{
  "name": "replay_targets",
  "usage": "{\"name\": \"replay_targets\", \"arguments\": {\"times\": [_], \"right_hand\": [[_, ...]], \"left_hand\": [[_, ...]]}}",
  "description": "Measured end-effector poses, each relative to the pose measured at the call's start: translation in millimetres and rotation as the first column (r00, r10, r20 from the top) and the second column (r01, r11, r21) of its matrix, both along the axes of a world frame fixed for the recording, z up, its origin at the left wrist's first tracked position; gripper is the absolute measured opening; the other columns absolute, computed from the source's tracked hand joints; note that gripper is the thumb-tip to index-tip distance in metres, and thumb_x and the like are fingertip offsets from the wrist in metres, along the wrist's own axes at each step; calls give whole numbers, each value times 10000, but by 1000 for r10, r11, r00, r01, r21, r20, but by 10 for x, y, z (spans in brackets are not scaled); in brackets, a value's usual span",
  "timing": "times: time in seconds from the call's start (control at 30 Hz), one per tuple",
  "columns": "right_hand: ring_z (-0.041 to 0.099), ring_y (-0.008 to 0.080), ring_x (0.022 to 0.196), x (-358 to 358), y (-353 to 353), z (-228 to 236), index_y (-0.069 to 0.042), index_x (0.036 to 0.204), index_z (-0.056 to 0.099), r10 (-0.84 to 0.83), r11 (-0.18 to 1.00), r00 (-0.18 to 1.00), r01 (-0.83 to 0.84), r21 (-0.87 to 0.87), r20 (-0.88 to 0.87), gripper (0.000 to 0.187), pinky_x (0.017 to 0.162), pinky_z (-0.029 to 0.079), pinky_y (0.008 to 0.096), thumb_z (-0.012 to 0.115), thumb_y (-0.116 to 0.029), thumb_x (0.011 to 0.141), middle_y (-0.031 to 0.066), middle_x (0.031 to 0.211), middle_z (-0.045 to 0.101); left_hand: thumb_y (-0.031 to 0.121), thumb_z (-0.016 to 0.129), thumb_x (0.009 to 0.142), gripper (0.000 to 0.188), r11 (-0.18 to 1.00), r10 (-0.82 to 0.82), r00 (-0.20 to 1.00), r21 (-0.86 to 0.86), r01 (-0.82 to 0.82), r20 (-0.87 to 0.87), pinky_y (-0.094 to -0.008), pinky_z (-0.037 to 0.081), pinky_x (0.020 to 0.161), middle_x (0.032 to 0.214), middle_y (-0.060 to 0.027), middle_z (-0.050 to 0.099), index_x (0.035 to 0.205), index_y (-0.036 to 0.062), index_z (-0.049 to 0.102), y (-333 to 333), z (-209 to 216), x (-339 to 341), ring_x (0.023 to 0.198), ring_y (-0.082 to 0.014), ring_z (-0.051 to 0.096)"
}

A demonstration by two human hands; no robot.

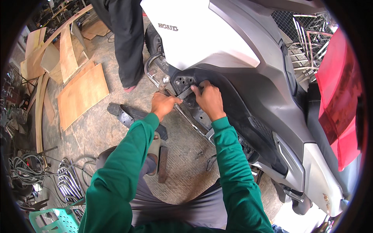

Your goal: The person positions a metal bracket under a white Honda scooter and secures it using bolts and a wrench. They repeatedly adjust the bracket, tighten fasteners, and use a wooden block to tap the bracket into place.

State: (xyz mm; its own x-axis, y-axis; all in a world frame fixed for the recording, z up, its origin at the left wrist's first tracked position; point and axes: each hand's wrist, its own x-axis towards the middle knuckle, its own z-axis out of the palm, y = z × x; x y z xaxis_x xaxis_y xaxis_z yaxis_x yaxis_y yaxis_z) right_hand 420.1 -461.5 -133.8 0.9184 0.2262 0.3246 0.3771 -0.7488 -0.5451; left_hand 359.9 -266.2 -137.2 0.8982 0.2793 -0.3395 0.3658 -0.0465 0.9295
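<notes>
A flat grey metal strip (185,93) spans the gap between my two hands, over the footrest area of a scooter (248,77). My left hand (165,104) is closed around its near-left end, the thumb pressed along it. Fingers of my right hand (210,100) pinch the other end against the scooter's dark side. Just beyond the strip is a black plate with holes (183,80). A chromed tube guard (188,121) runs along the scooter's side below my hands. Whether the strip touches the scooter is hard to tell.
A black footboard cover (134,114) lies on the concrete floor left of my hands. Beside my leg is a brown block (163,165). Another person's dark-trousered leg (128,42) stands near the front wheel. Wooden boards (83,95), cables (29,169) and a green plastic stool (54,221) are leftward.
</notes>
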Motion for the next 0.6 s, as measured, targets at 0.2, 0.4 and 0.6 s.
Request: {"name": "replay_targets", "arguments": {"times": [0.2, 0.4, 0.6], "right_hand": [[718, 494, 895, 18, -25, -56, 26, 947, 739, 91, 996, 989, -89, -17, 120, 234, 805, 574, 547, 765, -206, 956, 301, 930, 735], [709, 535, 822, 34, 12, -18, 37, 956, 723, 62, 993, 998, -61, -98, 3, 255, 783, 576, 589, 692, -211, 1008, 327, 859, 720], [698, 546, 867, -22, 61, -110, 47, 1028, 654, 57, 995, 998, -54, -83, 32, 223, 787, 571, 596, 648, -177, 1026, 338, 923, 716]], "left_hand": [[73, 882, 767, 276, 998, 4, 1000, 56, -2, -30, -409, 670, 711, 957, -174, 791, 962, -106, 803, 7, -11, 4, 873, -272, 770], [48, 875, 782, 263, 1000, -3, 1000, -12, 3, -5, -419, 669, 706, 941, -179, 791, 979, -104, 790, 11, -60, 7, 875, -275, 774], [66, 893, 743, 238, 998, 55, 997, 15, -56, 49, -387, 628, 594, 887, -182, 784, 870, -101, 782, -5, -125, 48, 748, -257, 763]]}}
